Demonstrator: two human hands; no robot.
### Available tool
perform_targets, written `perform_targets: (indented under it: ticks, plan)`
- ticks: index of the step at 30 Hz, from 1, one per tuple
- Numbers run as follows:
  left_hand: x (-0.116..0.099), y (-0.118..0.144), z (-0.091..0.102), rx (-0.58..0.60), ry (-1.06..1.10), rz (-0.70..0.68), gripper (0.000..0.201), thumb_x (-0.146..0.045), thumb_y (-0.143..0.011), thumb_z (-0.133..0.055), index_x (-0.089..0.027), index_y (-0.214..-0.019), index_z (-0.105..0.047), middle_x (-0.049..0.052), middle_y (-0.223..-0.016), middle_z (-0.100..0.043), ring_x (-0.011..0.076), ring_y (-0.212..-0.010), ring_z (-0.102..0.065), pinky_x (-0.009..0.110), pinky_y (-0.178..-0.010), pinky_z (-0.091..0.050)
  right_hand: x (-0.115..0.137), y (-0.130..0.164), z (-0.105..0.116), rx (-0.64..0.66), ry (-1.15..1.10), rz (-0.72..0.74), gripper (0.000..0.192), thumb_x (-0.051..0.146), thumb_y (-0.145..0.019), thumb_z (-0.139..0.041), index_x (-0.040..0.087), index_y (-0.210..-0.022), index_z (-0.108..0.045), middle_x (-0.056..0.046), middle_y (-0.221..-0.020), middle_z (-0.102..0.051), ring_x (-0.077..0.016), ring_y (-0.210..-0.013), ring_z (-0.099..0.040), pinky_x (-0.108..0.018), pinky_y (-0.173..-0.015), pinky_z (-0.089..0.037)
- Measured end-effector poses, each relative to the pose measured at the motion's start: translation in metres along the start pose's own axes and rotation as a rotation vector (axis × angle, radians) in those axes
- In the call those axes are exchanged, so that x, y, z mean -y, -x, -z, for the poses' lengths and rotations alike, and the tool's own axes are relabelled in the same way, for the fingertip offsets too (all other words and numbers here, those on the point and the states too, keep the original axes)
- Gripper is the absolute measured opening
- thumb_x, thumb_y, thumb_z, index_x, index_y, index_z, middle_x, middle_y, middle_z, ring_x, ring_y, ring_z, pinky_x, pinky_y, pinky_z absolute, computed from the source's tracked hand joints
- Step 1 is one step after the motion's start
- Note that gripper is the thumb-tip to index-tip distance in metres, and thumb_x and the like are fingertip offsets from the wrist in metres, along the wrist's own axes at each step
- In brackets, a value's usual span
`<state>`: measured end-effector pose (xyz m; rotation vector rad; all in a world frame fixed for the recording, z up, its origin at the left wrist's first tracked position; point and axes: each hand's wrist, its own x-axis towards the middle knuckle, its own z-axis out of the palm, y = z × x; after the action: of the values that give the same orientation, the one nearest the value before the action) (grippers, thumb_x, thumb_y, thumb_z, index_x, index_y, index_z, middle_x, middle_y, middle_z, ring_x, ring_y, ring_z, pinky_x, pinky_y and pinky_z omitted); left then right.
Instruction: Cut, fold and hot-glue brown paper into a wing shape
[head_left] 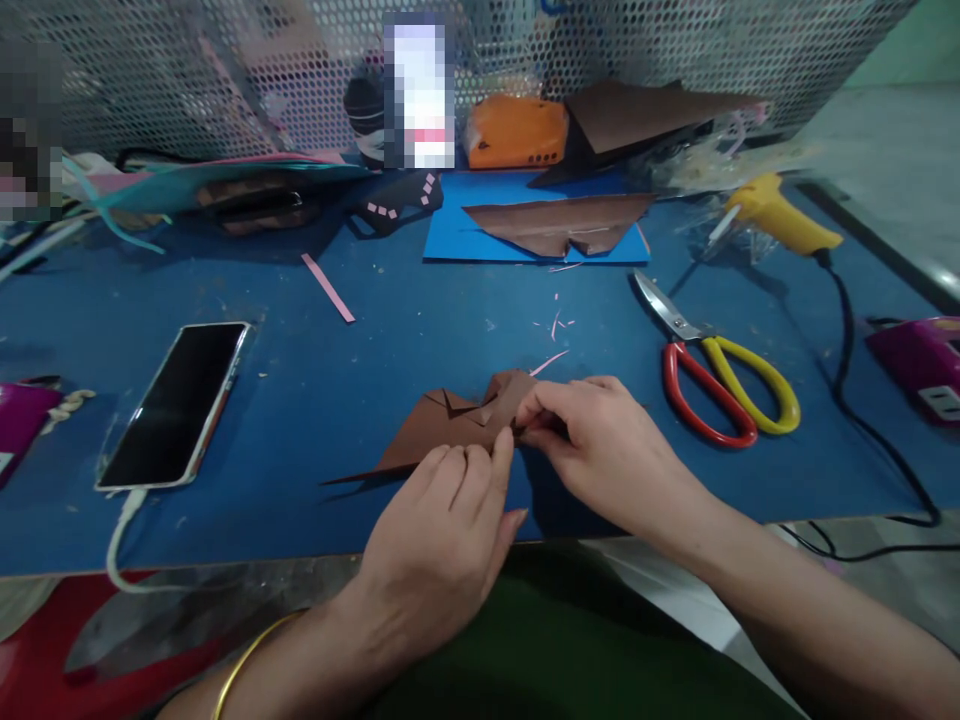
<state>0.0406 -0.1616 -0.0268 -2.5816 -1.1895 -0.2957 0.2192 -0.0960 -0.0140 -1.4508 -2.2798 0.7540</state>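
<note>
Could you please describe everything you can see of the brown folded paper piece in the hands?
The brown paper piece looks like thin card, folded into layered triangular flaps with a long point running left. It lies flat near the blue table's front edge. The left hand presses its near edge; the right hand pinches its right end.

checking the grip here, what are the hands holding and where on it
Both hands hold the folded brown paper piece: left hand at its near edge, right hand pinching its right end.
</note>
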Motion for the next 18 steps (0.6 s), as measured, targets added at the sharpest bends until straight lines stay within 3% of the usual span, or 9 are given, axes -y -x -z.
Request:
perform_targets:
  ticks: [3,8,18]
  plan:
    - [-0.0005,-0.0031,-0.0012,0.038,-0.031,-0.033,0.051,-0.031,-0.094,-0.053,0.007,-0.127,-0.059,0.019,-0.091,-0.068,0.0302,-0.082,-0.062,0.042,-0.071,-0.053,-0.0014,0.0011,-0.0006,-0.001,-0.003,-0.005,0.019,0.002,-0.082,-0.060,0.021,-0.083,-0.058,0.006,-0.072,-0.066,-0.0151,-0.072,-0.058,-0.036,-0.082,-0.036]
    - [-0.0009,-0.0046,-0.0034,0.001,-0.018,-0.039,0.050,-0.031,-0.094,-0.052,0.008,-0.124,-0.061,0.020,-0.090,-0.069,0.0300,-0.081,-0.062,0.042,-0.070,-0.054,-0.0070,0.0027,0.0033,-0.028,-0.017,-0.027,0.016,0.007,-0.083,-0.066,0.022,-0.083,-0.059,0.007,-0.072,-0.067,-0.0147,-0.072,-0.059,-0.036,-0.083,-0.035]
    - [-0.0043,-0.0074,-0.0088,0.061,-0.001,-0.075,0.050,-0.025,-0.096,-0.044,0.011,-0.128,-0.056,0.027,-0.120,-0.067,0.0335,-0.102,-0.065,0.043,-0.086,-0.055,-0.0045,0.0006,-0.0003,-0.032,0.110,0.013,0.014,0.006,-0.084,-0.056,0.020,-0.083,-0.055,0.001,-0.074,-0.065,-0.0194,-0.073,-0.057,-0.037,-0.080,-0.035]
